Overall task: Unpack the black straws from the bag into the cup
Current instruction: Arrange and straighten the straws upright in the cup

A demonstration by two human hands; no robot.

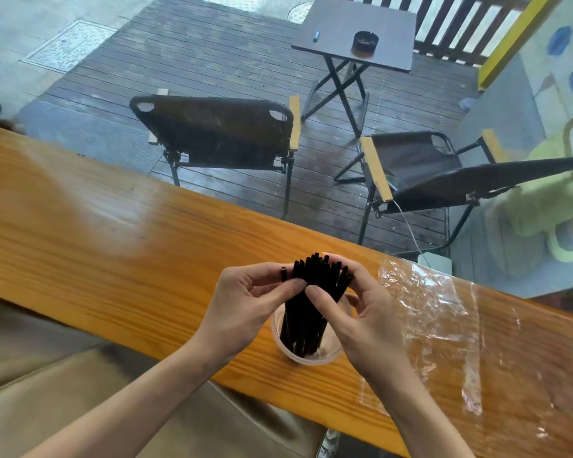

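black straws [311, 302] stand bunched in the clear cup [306, 357] at lower centre of the frame, on the orange wooden worktop [113, 259]. the left hand [245, 302] pinches the straw tops from the left with thumb and fingers; the right hand [361, 312] curls round them from the right. the crumpled clear bag [437, 325] lies flat just right of the cup. beyond, two folding chairs [219, 133] and a small table [354, 31] stand on the decking.

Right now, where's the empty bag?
In the head view the clear bag lies flat on the wooden counter, right of the cup and the right hand.
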